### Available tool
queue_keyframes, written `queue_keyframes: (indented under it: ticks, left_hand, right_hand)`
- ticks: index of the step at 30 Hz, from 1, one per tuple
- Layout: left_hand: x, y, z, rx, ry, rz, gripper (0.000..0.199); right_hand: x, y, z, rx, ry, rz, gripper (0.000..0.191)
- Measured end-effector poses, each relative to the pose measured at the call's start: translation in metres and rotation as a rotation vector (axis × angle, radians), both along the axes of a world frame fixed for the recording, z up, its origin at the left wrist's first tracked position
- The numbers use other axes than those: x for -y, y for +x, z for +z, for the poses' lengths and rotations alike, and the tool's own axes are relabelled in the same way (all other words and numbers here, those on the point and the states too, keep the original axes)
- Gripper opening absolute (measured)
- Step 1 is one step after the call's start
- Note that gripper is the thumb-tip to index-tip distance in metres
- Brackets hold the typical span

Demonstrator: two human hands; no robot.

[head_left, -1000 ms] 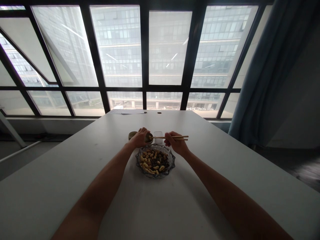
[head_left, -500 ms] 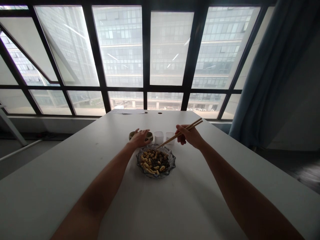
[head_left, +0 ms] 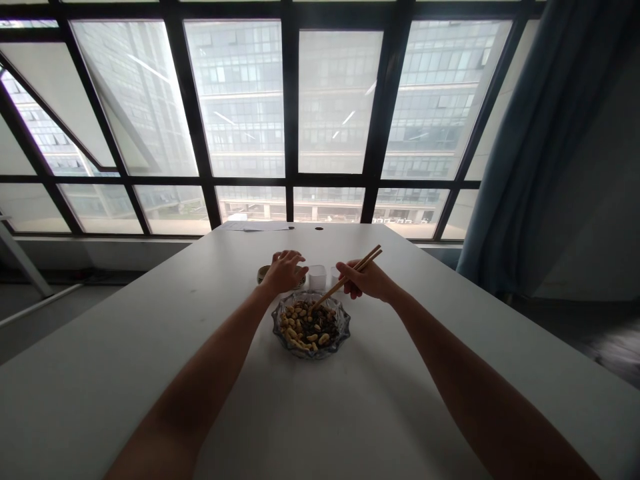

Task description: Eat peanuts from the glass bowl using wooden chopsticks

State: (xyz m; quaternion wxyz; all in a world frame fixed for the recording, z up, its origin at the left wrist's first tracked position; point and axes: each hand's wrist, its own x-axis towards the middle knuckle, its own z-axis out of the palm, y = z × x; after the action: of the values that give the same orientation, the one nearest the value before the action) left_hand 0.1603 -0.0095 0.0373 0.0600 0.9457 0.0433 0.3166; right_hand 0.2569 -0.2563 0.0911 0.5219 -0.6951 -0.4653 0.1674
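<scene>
A pair of wooden chopsticks [head_left: 354, 269] is gripped in my right hand [head_left: 367, 280], closed around them to the right of the bowl. Their tips reach down to the food in a scalloped glass bowl [head_left: 345, 328]. In it lie pale peanuts [head_left: 303, 343] in the shell and small dark pieces [head_left: 327, 319], perhaps seeds. My left hand [head_left: 286, 270] hovers behind the bowl with fingers apart, holding nothing that I can see. It partly covers a small patterned bowl [head_left: 263, 272]; whether it touches this is unclear.
Two small clear cups stand behind the glass bowl: one cup [head_left: 317, 277] in the middle, the other cup [head_left: 335, 274] partly behind my right hand. White sheets of paper [head_left: 255, 226] lie at the far end of the white table [head_left: 175, 347]. A blue curtain [head_left: 515, 167] hangs at right.
My right hand has moved left and slightly down, bringing the chopstick tips into the glass bowl's food. My left hand has lifted a little and shifted right, with its fingers still apart.
</scene>
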Motion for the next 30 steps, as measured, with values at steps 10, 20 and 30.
queue_keyframes:
  ticks: [10,20,30]
  left_hand:
    - [0.019,-0.037,-0.001,-0.004,-0.387,-0.104,0.037]
    - [0.021,-0.086,-0.059,-0.087,-0.946,-0.222,0.053]
    - [0.021,-0.085,-0.061,-0.107,-0.932,-0.227,0.052]
  right_hand:
    - [0.0,0.0,0.0,-0.002,0.073,0.065,0.064]
    - [0.001,0.006,-0.002,0.006,0.093,0.029,0.064]
    - [0.004,0.007,0.002,0.011,0.069,-0.018,0.065]
